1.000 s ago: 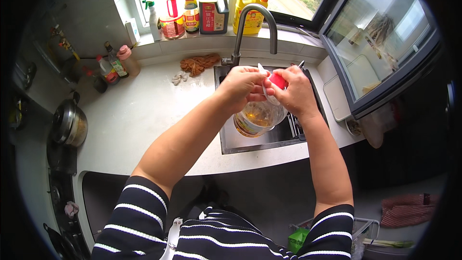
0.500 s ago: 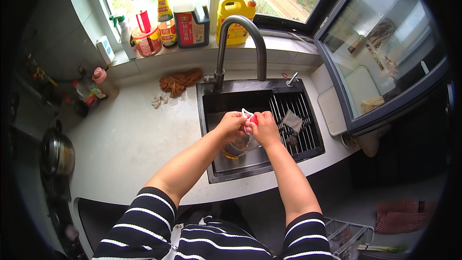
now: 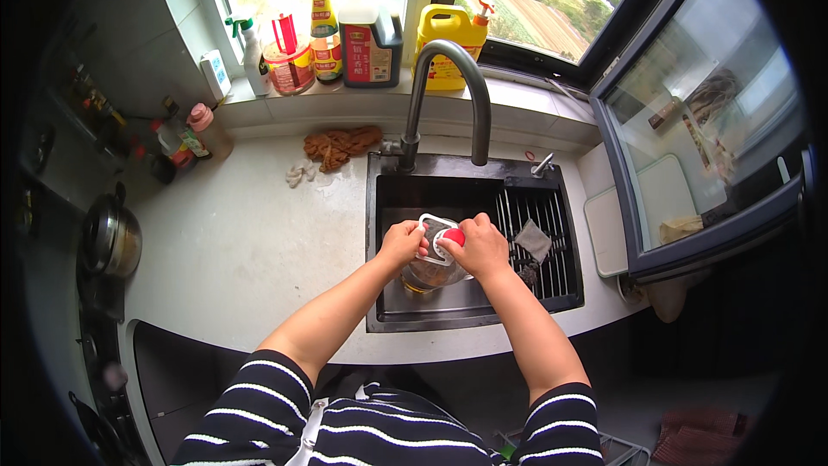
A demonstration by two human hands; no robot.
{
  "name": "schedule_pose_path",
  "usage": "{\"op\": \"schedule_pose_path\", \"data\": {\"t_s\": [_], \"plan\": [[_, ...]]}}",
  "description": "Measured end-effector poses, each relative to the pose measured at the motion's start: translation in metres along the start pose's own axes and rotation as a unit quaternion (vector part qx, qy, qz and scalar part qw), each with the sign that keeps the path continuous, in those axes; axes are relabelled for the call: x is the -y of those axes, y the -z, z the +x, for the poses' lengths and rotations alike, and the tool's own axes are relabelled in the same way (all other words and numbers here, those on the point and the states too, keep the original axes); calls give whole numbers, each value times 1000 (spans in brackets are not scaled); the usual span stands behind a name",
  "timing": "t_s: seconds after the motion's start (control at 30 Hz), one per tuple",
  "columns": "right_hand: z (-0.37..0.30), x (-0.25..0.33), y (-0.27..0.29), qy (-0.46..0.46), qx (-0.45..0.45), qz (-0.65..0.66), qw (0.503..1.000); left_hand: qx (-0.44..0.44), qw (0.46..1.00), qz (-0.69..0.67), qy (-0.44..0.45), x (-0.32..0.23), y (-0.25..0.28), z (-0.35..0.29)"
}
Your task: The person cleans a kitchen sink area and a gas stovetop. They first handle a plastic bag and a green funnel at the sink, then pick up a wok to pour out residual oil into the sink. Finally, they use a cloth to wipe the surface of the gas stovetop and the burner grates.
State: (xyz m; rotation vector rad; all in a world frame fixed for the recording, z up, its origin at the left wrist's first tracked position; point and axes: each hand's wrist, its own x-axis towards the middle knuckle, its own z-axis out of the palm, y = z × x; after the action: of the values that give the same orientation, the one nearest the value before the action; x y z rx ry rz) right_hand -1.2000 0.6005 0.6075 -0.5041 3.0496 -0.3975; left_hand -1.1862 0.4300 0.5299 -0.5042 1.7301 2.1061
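Note:
Over the black sink (image 3: 373, 246) is a clear plastic jug (image 3: 423, 280) with a white handle (image 3: 440, 219) and a red cap (image 3: 454, 236). Some amber colour shows low in the jug. My left hand (image 3: 402, 242) is closed on the left side of the white handle. On the other side, my right hand (image 3: 486, 247) grips the red cap, thumb across it. My fingers hide part of the cap and the jug's neck. Whether the jug rests on the sink bottom, I cannot tell.
A tall grey faucet (image 3: 414, 112) arches over the sink. The slatted rack (image 3: 556, 280) at right carries a grey cloth (image 3: 533, 242) and a dark scourer (image 3: 528, 273). A brown cloth (image 3: 341, 147) lies on the counter. Bottles line the sill; an open window pane (image 3: 638, 233) juts in at right.
The view has shifted, so the scene sits further right. The white handle now shows as a wider loop, and my hands have moved slightly apart around it and the cap.

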Motion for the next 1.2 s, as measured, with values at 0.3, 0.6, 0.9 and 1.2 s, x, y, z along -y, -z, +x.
{"op": "schedule_pose_path", "data": {"t_s": [0.3,0.6,0.9,1.2], "plan": [[18,-17,29,259,70,64,961,-7,1000,10,-2,4,-3,-5],[-56,-15,10,42,20,530,847,-86,996,-14,-29,17,12,-45],[-123,94,-121,272,41,343,898,-223,971,-78,-30,89,59,-146],[-125,156,-176,304,27,209,929,-451,875,-133,-118,103,106,-218]]}}
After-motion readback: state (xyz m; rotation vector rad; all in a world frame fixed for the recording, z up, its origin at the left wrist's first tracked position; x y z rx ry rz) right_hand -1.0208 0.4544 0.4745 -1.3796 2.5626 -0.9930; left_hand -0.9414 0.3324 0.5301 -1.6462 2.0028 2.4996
